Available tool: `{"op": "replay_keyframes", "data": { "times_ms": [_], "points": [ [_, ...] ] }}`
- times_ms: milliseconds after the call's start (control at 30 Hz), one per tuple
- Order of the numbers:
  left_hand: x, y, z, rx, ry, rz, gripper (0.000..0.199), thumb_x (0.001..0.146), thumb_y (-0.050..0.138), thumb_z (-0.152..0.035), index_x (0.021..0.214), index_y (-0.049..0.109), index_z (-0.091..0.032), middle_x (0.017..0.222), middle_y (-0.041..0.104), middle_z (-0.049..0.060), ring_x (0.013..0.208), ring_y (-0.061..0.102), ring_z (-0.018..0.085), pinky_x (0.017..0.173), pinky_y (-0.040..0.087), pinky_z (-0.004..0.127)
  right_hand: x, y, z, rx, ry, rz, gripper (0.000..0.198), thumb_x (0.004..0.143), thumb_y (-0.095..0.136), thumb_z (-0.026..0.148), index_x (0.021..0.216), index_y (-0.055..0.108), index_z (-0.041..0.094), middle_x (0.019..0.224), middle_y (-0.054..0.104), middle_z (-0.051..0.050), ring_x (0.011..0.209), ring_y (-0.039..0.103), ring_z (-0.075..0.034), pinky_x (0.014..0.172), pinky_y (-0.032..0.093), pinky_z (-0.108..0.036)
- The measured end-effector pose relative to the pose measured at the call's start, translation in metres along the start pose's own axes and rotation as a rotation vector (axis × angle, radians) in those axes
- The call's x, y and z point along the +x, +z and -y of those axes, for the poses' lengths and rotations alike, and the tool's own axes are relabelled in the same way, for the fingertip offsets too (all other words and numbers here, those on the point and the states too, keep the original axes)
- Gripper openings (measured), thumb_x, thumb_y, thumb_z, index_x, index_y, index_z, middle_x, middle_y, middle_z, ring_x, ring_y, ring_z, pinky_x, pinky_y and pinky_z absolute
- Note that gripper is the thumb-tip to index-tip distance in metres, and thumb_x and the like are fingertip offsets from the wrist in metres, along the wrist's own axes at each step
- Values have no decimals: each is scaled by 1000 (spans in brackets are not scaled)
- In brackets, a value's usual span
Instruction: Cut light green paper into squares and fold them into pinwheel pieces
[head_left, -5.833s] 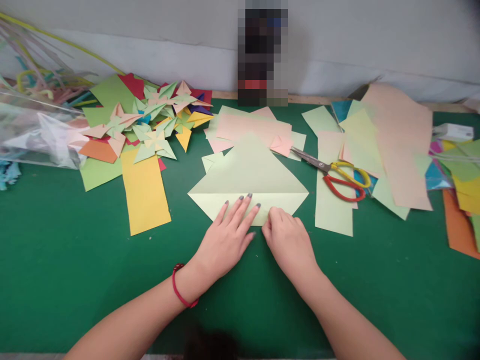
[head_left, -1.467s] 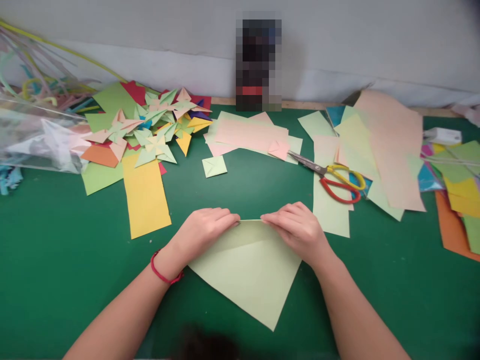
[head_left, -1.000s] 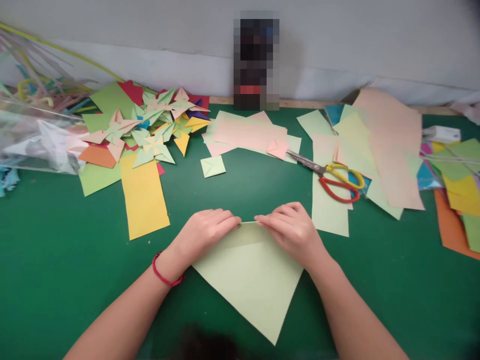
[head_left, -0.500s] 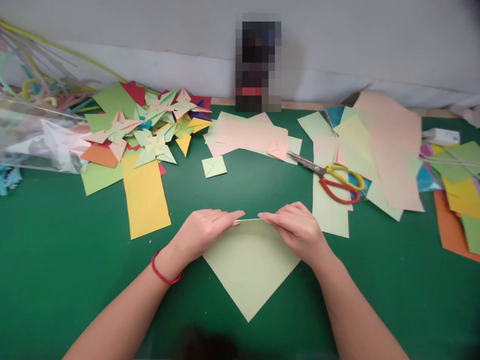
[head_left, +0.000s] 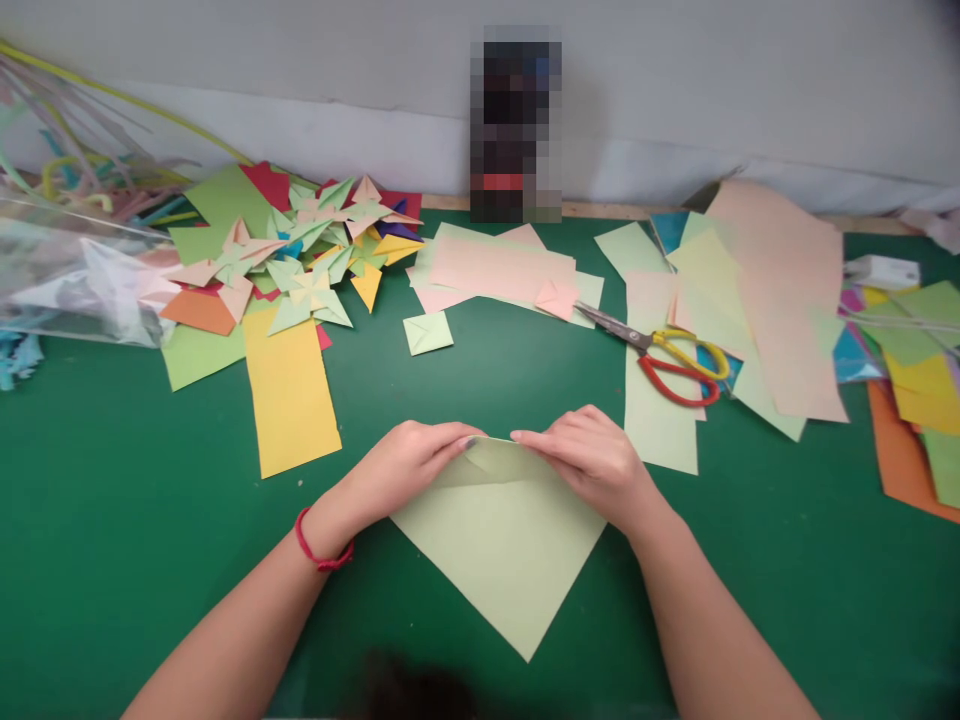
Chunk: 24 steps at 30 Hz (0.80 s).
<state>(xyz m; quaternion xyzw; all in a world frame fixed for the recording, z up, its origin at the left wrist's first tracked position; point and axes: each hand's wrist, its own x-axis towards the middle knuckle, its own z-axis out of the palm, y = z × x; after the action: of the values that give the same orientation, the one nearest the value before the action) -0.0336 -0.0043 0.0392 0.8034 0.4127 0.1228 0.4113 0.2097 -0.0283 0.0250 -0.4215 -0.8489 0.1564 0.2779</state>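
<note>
A pale green sheet of paper point(head_left: 510, 560) lies in front of me with one corner pointing toward me and its far edge folded over. My left hand point(head_left: 420, 455) is closed on the far edge at its left part, fingers pressed together over the fold. On the right part of that edge, my right hand point(head_left: 581, 455) pinches the paper, its index finger stretched along the fold. Both thumbs are partly hidden. Beyond the hands sits a small folded green paper square point(head_left: 428, 333).
Scissors point(head_left: 652, 350) with red and yellow handles rest on paper sheets at the right. Folded paper stars point(head_left: 307, 285) and a yellow strip point(head_left: 294, 400) lie at the left, beside a clear plastic bag point(head_left: 82, 270). A blurred-out dark object point(head_left: 514, 125) stands against the wall.
The green sheet has turned slightly, its near corner shifting right and closer to me. A wider folded band now shows along its far edge. Both hands have moved slightly left.
</note>
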Motion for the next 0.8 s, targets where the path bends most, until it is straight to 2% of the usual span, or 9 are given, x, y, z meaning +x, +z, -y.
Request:
{"op": "replay_keyframes", "data": {
  "times_ms": [100, 267, 500, 800],
  "points": [
    [0, -1, 1, -28, -9, -8, 30, 93, 35, -30, 105, 63, -27, 96, 70, -3, 78, 65, 11, 67, 49, 19, -2, 1, -1, -33, -31, 1, 24, 86, 51, 13, 103, 65, 22, 73, 68, -1, 66, 55, -11, 61, 32, -29],
    [2, 2, 2, 18, 72, 12, 25, 89, 45, -32, 104, 64, -27, 98, 70, -4, 82, 65, 12, 73, 48, 20, -3, 4, 1, -71, -91, 13, 23, 85, 53, 12, 103, 64, 20, 76, 69, -2, 68, 54, -12, 61, 33, -29],
    [2, 6, -1, 113, 119, -28, 24, 91, 43, -29, 102, 65, -26, 92, 71, -5, 76, 66, 10, 67, 47, 18, -3, 7, 4, -102, -126, 29, 23, 85, 53, 12, 103, 64, 20, 76, 68, -1, 69, 55, -11, 62, 34, -29],
    [0, 4, 6, 141, 69, -43, 25, 91, 42, -30, 100, 65, -25, 88, 71, -4, 71, 64, 10, 63, 45, 19, -3, 4, 1, -103, -107, 22, 25, 86, 50, 10, 106, 62, 20, 76, 68, -2, 68, 53, -12, 61, 32, -29]
  ]
}}
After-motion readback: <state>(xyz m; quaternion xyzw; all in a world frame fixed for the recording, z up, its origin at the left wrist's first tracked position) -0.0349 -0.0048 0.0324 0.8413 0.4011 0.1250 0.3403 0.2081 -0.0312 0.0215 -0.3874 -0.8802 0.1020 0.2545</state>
